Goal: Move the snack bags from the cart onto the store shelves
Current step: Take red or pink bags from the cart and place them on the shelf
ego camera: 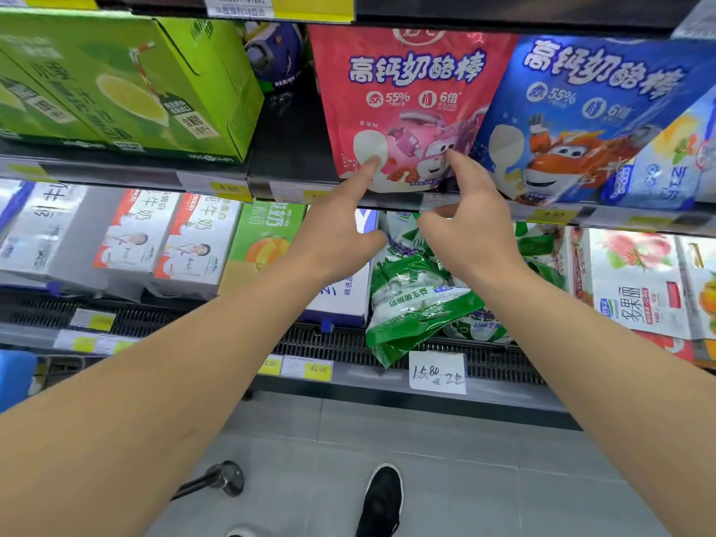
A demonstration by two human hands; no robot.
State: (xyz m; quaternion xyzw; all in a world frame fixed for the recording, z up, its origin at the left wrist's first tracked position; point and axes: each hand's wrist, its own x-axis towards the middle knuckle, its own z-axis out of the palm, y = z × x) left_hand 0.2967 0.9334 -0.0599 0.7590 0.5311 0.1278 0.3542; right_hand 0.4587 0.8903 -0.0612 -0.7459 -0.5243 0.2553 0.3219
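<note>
Both hands up at the red snack bag [407, 106] on the upper shelf [217, 180], nothing actually gripped.

The bag stands upright with its long axis vertical, print facing out, top leaning a bit toward 1 o'clock against the blue snack bag [592, 114] at its 3 o'clock. The left hand [333, 230] has its index finger out straight, tip touching the bag's lower left corner. The right hand [469, 222] is loosely spread, index tip on the lower right of the bag, thumb hanging free. So the bag sits at 12 o'clock from both hands, bottom edge between the fingertips. Green drink cartons [116, 83] sit off at 9 o'clock.
</note>
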